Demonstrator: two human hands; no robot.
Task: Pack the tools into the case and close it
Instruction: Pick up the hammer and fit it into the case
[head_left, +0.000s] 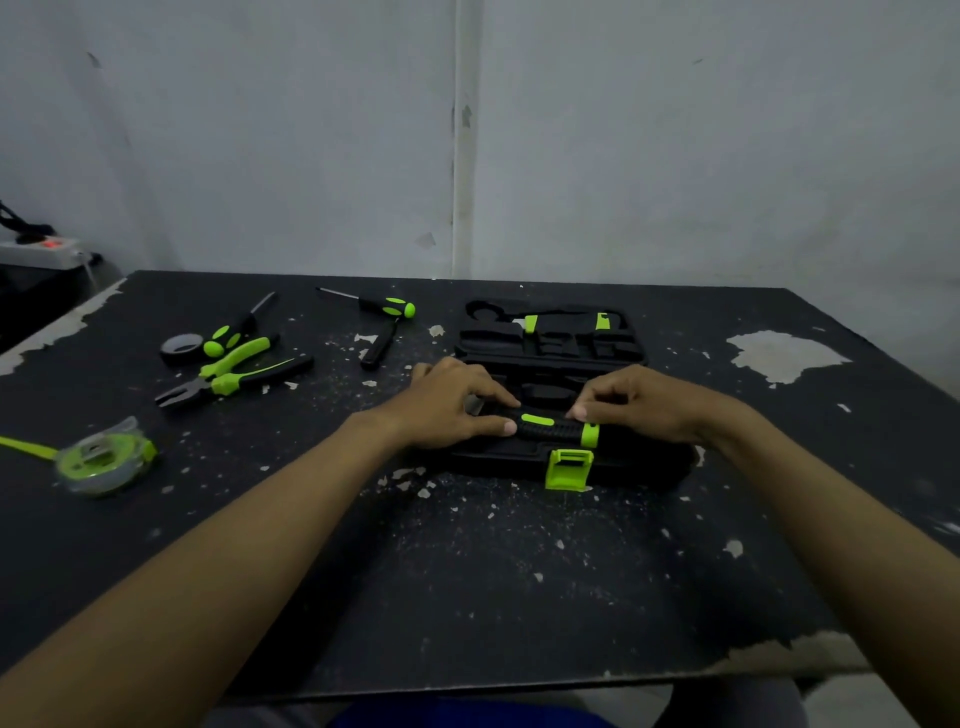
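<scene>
Both hands pinch a black-and-green handled tool (558, 429), the left hand (452, 402) at its 9 o'clock end, the right hand (639, 402) at 3 o'clock, probably pressing it into its slot along the open case (550, 343)'s near edge. Pliers (234, 371) and screwdrivers wait at 10 o'clock.

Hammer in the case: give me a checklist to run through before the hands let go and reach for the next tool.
1. Case open and flat on the table: ok.
2. Hammer lying along the near half of the case: ok.
3. Hammer pressed fully into its slot: cannot tell, both hands cover its ends.
4. Left hand and right hand both on the hammer: ok.
5. Green latch hanging free at the front edge: ok.
6. Other tools packed: not ok; pliers, two screwdrivers, tape roll and tape measure lie on the table.
</scene>
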